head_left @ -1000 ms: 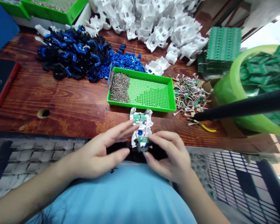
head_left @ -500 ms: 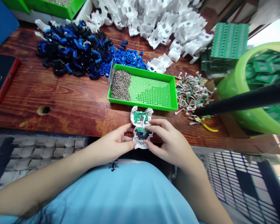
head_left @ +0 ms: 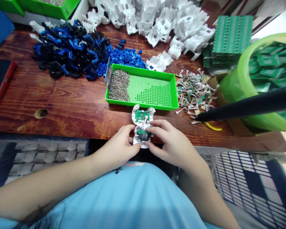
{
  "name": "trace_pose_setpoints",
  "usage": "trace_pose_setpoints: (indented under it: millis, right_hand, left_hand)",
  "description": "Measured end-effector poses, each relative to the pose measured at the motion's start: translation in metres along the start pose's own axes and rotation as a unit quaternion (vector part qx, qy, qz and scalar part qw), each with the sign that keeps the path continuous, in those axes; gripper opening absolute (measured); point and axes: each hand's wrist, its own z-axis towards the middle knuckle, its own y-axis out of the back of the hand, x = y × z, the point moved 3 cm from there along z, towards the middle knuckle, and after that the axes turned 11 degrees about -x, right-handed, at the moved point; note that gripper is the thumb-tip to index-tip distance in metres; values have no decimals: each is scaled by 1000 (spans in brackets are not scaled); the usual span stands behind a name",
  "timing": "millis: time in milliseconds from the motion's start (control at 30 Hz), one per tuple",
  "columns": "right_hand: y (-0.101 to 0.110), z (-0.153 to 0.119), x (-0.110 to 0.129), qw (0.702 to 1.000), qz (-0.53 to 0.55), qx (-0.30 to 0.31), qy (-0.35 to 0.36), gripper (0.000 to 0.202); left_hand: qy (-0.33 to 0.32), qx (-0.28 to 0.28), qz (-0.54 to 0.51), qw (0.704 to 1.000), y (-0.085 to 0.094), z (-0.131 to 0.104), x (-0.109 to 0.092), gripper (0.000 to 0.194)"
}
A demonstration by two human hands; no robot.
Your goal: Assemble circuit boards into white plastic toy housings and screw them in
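My left hand pinches the white shell by its left edge; my right hand pinches the black insert in its near half. Both hands work at the front edge of the bench. Just beyond my fingertips, the green tray limits forward reach; leftward, wood runs on to the phone.

No words, numbers or brands can be read with certainty. A black mark on the light-blue shirt looks like a written character, too small and slanted to make out. The coloured label at the green tray's left end stands nearly edge-on, its print illegible.
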Motion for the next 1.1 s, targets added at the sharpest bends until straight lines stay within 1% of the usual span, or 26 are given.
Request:
trace_pose_setpoints:
  millis: [100, 200, 333, 467, 600, 700, 767, 867, 933, 1100]
  right_hand:
    - [-2, 0, 3, 1000, -18, 4, -13, 35]
    - [-3, -1, 6, 999, -33, 14, -23, 33]
    - [-6, 0, 10, 998, -50, 14, -35, 30]
    - [-8, 1, 13, 997, -47, 8, -54, 32]
    - [-5, -1, 16, 998, -29, 9, -61, 34]
    - [-1, -4, 20, 999, -12, -25, -37, 36]
    - [1, -6, 23, 998, -14, -54, -12, 35]
    - [0, -6, 27, 998, -36, -60, 5, 33]
    - [-2, -5, 29, 998, -37, -50, -4, 32]
    - [-4, 0, 33, 998, -33, -25, -56, 33]
  left_hand:
    - [19, 19, 25, 999, -4, 1, -1, 39]
    - [29, 21, 20, 999, -8, 1, -6, 35]
    - [15, -2, 3, 1000, -14, 4, -11, 26]
    - [13, -24, -9, 1000, -15, 10, -7, 21]
    - [23, -37, -37, 998, -11, 12, -5, 24]
    - [14, -43, -72, 996, -6, 9, -5, 26]
    - [5, -37, -95, 995, -3, 6, -5, 26]
    - [0, -27, -114, 993, 2, 2, -2, 26]
    - [3, -15, -129, 992, 4, 1, 1, 25]
    - [29, 20, -175, 984, 7, 0, 6, 26]
